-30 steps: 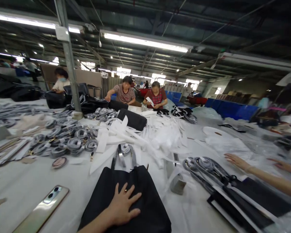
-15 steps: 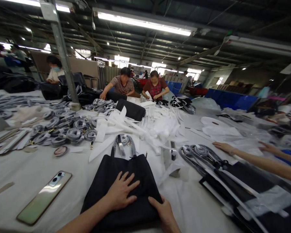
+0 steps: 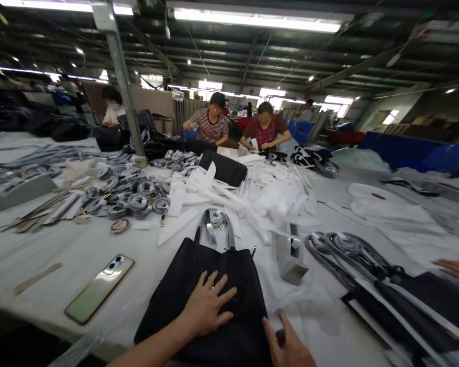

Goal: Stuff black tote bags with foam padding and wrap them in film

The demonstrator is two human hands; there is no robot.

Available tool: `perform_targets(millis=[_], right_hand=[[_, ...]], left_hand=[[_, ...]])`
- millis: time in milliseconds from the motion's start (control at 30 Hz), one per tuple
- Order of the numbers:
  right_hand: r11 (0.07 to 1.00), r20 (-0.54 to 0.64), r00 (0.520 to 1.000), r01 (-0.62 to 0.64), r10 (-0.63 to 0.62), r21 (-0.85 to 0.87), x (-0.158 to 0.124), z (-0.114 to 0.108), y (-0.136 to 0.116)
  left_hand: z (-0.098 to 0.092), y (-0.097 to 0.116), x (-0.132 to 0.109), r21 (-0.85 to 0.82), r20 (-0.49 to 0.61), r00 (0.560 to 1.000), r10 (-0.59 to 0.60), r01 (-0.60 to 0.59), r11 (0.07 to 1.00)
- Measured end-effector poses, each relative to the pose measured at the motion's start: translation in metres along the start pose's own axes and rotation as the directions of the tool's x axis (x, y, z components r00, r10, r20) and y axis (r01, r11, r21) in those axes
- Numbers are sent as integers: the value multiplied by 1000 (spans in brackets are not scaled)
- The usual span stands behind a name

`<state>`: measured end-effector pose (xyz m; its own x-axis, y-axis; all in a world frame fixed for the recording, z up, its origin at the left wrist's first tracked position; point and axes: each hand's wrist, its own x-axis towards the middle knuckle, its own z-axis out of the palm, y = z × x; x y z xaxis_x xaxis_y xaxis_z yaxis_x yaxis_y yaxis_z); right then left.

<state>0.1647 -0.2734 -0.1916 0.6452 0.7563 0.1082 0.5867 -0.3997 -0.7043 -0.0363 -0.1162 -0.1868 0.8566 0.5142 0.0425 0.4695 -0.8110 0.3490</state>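
Observation:
A black handbag [image 3: 222,265] lies flat on the pale-covered table before me, its handles pointing away. Pressed on its front is my left hand [image 3: 206,306], fingers spread, with a ring on one finger. My right hand [image 3: 288,346] is at the bag's lower right edge, thumb and fingers apart; whether it touches the bag there is hard to make out. Beyond the bag's top, between the handles, lies a coiled grey-wrapped strap [image 3: 216,218] with a gold clasp.
A phone [image 3: 99,289] and a thin strip [image 3: 38,278] lie left. A tape dispenser [image 3: 292,255] stands right of the bag, near more black bags [image 3: 416,311] with wrapped straps. A co-worker's hand [image 3: 457,269] shows far right. Strap coils [image 3: 139,204] and white padding [image 3: 268,196] cover the table's middle.
The view has swung left, shifting everything rightward. My left hand stays flat on the bag; my right hand has loosened from the bag's edge. The co-worker's arms at right are mostly out of view.

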Motion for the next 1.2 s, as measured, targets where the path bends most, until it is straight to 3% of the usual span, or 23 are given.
perform_targets(millis=[67,100,200,267,333,433,567,767,933,1067,1200], right_hand=[[982,-62,981,182,-185,-58,9,-3,-22],[947,-54,948,308,-313,-88,14,0,-35],[767,141,777,628,-613,-130,33,25,-67],[662,314,682,726,-660,-187,43,47,-74],[598,427,653,753,-625,-276,50,66,-71],[565,460,681,731,-570,-382,53,79,-54],[570,416,722,692,-553,-443,51,78,-36],[588,371,758,651,-537,-480,48,80,-33],[592,393,786,618,-478,-517,48,81,-44],[613,402,809,587,-429,-529,45,87,-68],[613,476,754,651,-452,-448,39,100,-92]], left_hand=[[1,-1,0,12,-19,1000,4,-4,1000],[1,-2,0,20,-26,1000,10,-9,1000],[0,-1,0,41,-41,999,25,-24,999],[-3,-1,0,49,-48,998,31,-28,998],[-8,-4,-1,43,-43,998,48,-47,998],[-18,-15,-8,21,-25,999,44,-43,999],[-28,-38,-29,56,-51,995,-90,93,994],[-24,-62,-51,112,-141,965,-221,237,965],[-17,-67,-48,159,-215,960,-177,213,964],[-16,-65,-47,192,-291,942,-166,228,955],[-23,-58,-48,162,-317,932,-175,235,958]])
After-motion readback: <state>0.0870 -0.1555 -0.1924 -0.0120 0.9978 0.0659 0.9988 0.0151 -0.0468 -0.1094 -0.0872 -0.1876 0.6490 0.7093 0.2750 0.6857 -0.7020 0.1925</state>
